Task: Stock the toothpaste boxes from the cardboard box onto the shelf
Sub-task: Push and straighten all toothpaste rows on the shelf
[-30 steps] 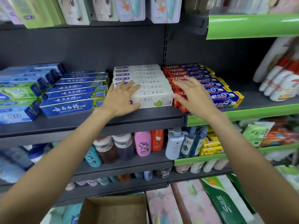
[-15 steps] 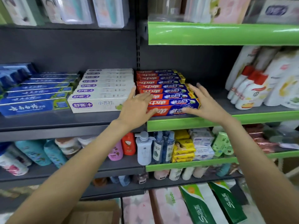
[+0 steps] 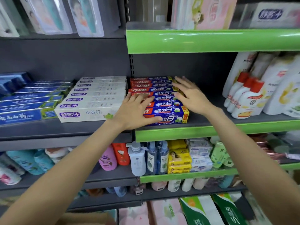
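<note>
A row of red-and-blue toothpaste boxes [image 3: 167, 103] lies flat on the green-edged shelf [image 3: 211, 129]. My left hand [image 3: 136, 111] rests flat on the left ends of the front boxes, fingers spread, holding nothing. My right hand [image 3: 191, 95] lies open against the right ends of the boxes further back. To the left, white toothpaste boxes [image 3: 90, 101] and blue toothpaste boxes [image 3: 29, 103] fill the grey shelf [image 3: 65, 132]. A corner of the cardboard box [image 3: 90, 219] shows at the bottom edge.
White shampoo bottles with red caps [image 3: 248, 98] stand right of the red-and-blue row. Bottles and soap packs [image 3: 178, 158] fill the shelf below. Tissue packs [image 3: 186, 211] sit at the bottom. Hanging toothbrush packs [image 3: 84, 15] are above left.
Both hands moved from the white boxes to the red-and-blue row, and now press its two ends. The view swung right and the cardboard box slid almost out of frame.
</note>
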`<state>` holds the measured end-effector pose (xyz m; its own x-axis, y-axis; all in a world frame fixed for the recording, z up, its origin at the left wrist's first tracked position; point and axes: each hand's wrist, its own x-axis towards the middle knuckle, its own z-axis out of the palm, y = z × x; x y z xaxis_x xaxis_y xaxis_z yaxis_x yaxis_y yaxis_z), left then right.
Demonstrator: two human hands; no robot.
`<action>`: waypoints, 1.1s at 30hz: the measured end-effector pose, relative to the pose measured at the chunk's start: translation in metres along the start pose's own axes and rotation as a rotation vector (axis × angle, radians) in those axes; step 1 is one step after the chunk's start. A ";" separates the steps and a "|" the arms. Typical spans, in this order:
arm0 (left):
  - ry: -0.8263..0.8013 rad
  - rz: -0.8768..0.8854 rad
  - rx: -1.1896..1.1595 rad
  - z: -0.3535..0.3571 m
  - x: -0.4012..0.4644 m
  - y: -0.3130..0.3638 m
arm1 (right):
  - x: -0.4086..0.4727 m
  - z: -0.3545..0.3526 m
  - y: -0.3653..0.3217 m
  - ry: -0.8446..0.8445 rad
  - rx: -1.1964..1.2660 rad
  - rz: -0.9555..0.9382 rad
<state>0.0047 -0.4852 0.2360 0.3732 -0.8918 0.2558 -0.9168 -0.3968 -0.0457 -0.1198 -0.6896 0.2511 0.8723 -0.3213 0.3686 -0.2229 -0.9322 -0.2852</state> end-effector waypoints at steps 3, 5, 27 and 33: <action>-0.054 0.043 0.020 0.006 0.001 0.000 | 0.030 0.010 0.000 -0.284 -0.079 -0.044; -0.040 0.049 0.022 0.008 0.001 -0.001 | 0.039 0.015 0.003 -0.380 -0.081 0.004; -0.080 0.032 0.035 0.010 0.013 -0.005 | 0.064 0.028 0.014 -0.256 0.341 0.245; -0.060 0.034 0.069 0.010 0.014 -0.008 | 0.074 0.029 0.009 -0.239 0.272 0.213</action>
<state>0.0189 -0.4971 0.2302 0.3520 -0.9156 0.1946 -0.9179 -0.3783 -0.1199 -0.0439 -0.7169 0.2500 0.9026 -0.4247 0.0700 -0.3140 -0.7609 -0.5678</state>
